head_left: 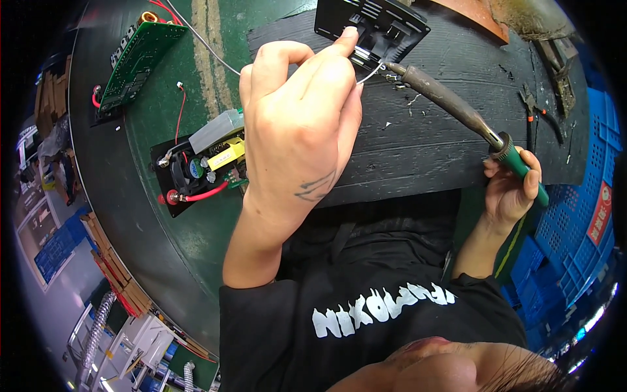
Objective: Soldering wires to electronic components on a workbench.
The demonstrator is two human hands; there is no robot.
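My left hand (294, 117) is over the middle of the bench, its fingers closed round a thin solder wire (372, 75). Its index fingertip rests against a black slotted panel (405, 23), which stands tilted at the top. In my right hand (513, 186) is a soldering iron (450, 101), gripped by its green handle. The iron's tip meets the solder's end at metal contacts near the panel's lower edge. My left hand hides part of the wire and the panel's lower left side.
A black board (392, 150) covers the work area. To the left lie a fan-fitted power unit (196, 166) with red cables and a green circuit board (140, 62). Cutting pliers (532, 108) lie at right, near blue crates (581, 189). A brown block (473, 16) sits at the back.
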